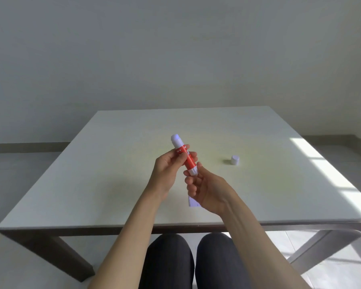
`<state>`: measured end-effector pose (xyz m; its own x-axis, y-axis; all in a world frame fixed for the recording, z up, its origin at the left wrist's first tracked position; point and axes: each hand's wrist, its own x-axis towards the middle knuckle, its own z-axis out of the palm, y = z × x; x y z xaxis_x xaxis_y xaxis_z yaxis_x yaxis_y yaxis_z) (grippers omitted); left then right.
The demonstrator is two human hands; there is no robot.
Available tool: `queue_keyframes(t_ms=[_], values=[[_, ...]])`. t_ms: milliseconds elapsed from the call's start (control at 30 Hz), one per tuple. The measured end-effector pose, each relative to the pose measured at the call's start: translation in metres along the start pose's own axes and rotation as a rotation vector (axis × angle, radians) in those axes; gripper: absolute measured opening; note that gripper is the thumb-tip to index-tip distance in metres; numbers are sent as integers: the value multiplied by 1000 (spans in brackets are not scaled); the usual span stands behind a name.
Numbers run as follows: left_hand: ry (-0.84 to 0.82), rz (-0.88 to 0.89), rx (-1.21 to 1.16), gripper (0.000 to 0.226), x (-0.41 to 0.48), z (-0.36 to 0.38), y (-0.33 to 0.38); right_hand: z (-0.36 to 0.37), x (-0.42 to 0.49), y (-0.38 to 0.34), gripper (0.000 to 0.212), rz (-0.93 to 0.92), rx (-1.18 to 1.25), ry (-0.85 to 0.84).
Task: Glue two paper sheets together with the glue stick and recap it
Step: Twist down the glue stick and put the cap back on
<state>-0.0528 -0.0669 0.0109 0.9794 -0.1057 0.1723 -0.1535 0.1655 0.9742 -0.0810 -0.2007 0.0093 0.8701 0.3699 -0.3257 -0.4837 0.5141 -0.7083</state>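
A red glue stick (188, 159) with white ends is held above the white table (113, 163), tilted with its uncapped tip pointing away from me. My left hand (167, 167) grips its red body. The fingertips of my right hand (204, 189) pinch its white bottom knob. The white cap (235, 159) stands alone on the table to the right of the hands. A small corner of paper (192, 202) shows on the table under my right hand; the rest of it is hidden.
The table's near edge (175, 225) runs just above my knees (192, 257). A sunlit patch (331, 176) falls on the table's right side. A plain wall stands behind the table.
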Motion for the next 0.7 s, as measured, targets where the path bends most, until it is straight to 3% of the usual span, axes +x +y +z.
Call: queue_keyframes(t_ms=[67,100,200,267,333,433,467,533,567,633,700], values=[[19,9,-12,19,-1,2,-1,-1,2,5,21,-137,-13,15],[34,12,-17,17,-1,4,-1,-2,4,11,14,-295,-137,93],[51,17,-17,14,-2,12,-1,-8,8,32,25,-809,-901,536],[44,27,6,13,-3,15,0,-12,10,36,28,-931,-1094,617],[33,35,28,12,-5,15,2,-10,9,34,25,-804,-948,519],[24,37,39,13,-8,14,3,-2,1,18,56,-229,-329,169],[25,36,38,13,-9,13,3,-3,-1,14,57,-124,-190,64],[33,38,31,12,-9,13,4,-5,-4,10,43,-123,-44,-2],[45,38,25,12,-9,13,4,-5,-4,13,34,-243,-105,34],[68,36,6,11,-9,14,5,-6,-5,22,19,-670,-674,283],[70,28,-20,12,-10,15,5,-13,-1,29,25,-948,-1338,558]])
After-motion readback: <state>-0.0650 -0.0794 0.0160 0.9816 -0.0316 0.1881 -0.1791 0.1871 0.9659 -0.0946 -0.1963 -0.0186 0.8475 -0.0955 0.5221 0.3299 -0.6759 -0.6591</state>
